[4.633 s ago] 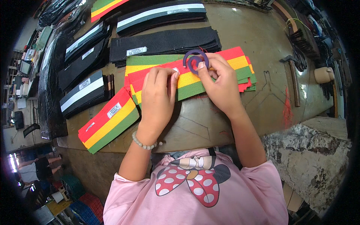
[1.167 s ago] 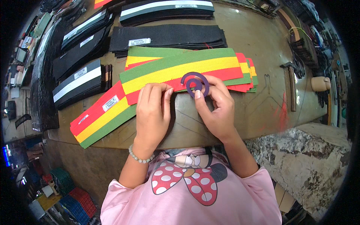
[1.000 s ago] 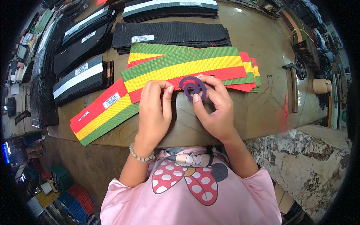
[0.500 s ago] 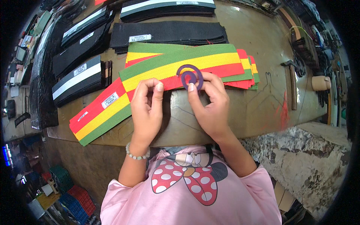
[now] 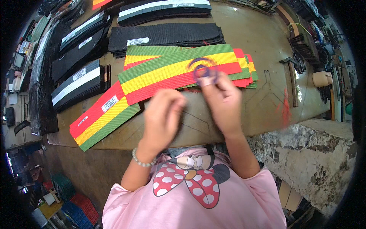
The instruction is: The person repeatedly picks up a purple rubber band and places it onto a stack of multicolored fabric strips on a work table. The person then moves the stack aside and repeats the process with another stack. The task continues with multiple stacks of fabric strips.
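Observation:
My right hand (image 5: 224, 100) pinches a dark purple, spiral-shaped flat piece (image 5: 196, 71) between thumb and fingers, blurred by motion. Below it lies a green, yellow and red striped woven strip (image 5: 171, 73), on top of a fanned stack of similar strips. Another striped strip (image 5: 101, 120) with a small white label slants out to the lower left. My left hand (image 5: 163, 114) hovers just in front of the strips, its fingers curled together and smeared. Whether anything sits in its fingertips is hidden.
Stacks of black strips (image 5: 164, 35) and black-and-white strips (image 5: 78, 84) fill the table's far and left side. A hammer (image 5: 292, 78) lies at the right, near a brown roll (image 5: 322, 79). Loose red threads (image 5: 284, 108) are on the brown tabletop (image 5: 251, 110).
My left hand has moved right, toward my right hand. My right hand has shifted slightly right and up with the purple spiral. The strips sit slightly left in view.

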`<state>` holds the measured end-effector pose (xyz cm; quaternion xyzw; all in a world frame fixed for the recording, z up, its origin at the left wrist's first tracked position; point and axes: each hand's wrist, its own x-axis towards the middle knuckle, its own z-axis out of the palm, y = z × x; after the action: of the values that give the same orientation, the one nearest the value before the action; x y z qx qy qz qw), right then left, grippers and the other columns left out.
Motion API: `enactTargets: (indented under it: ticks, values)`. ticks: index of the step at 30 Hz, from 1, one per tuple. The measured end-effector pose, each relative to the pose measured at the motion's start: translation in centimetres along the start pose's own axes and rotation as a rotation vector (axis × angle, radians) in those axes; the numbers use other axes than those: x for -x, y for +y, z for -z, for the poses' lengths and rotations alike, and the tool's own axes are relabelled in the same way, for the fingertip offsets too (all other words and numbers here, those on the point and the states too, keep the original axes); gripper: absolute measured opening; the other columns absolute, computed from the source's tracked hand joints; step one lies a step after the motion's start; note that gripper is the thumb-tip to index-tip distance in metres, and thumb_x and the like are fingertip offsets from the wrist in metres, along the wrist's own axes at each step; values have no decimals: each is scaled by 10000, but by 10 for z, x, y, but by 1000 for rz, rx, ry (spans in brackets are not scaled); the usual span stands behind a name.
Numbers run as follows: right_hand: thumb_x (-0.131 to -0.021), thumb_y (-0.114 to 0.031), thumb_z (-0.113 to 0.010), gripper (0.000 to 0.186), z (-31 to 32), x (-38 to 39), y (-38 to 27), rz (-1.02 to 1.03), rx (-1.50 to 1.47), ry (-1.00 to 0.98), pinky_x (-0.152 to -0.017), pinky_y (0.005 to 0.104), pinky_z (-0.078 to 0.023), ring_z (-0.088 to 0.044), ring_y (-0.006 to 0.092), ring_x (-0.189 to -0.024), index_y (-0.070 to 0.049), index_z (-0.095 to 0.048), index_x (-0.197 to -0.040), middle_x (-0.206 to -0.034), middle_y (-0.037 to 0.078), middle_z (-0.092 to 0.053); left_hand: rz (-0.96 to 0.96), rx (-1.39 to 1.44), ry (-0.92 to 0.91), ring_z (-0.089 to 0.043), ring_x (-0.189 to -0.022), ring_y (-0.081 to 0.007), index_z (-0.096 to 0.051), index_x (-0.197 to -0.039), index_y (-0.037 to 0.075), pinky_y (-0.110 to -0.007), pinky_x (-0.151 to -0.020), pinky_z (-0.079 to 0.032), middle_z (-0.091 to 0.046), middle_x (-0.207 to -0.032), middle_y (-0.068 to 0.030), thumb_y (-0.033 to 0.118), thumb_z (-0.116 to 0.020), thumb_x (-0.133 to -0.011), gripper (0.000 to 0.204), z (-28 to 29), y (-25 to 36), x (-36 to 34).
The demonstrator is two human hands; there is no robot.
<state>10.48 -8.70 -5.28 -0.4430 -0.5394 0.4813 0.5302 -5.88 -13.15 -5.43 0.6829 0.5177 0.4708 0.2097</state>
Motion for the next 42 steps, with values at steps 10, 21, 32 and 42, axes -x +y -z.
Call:
enactTargets:
  ticks: [10, 21, 32, 42]
  values:
    - [-1083, -203, -434, 343, 36, 56, -4, -251, -336, 46, -1008, 377, -517, -638, 243, -1138, 26, -486, -1333, -1246, 169, -626, -71, -528, -213, -537, -1227, -371, -607, -1293, 85, -450, -1045, -441, -549, -1322, -174, 56, -779, -732, 588, 38, -9, -28]
    - [-1063, -178, -432, 441, 153, 58, 26, -178, -646, 419, -1152, 445, -421, -495, 361, -1342, 107, -400, -1398, -1420, 260, -501, 95, -272, -87, -688, -769, -160, -744, -950, -5, -260, -720, -520, -729, -845, -105, -36, -751, -813, 141, 88, 21, -71]
    - [-1070, -145, -445, 406, 203, 30, 36, 69, -181, 687, -1150, 408, -404, -530, 318, -1296, 125, -432, -1373, -1375, 246, -541, -568, -474, 6, -672, -952, -269, -713, -945, 38, -394, -854, -513, -706, -947, -93, -11, -660, -745, 212, 37, -8, -59]
    - [-1056, -178, -514, 362, 221, 11, 26, -11, -3, 733, -1087, 377, -460, -585, 256, -1219, 55, -519, -1333, -1340, 177, -583, -104, -145, -189, -666, -916, -329, -694, -997, 45, -416, -818, -517, -695, -926, -125, 13, -700, -820, 180, 35, -15, -47]
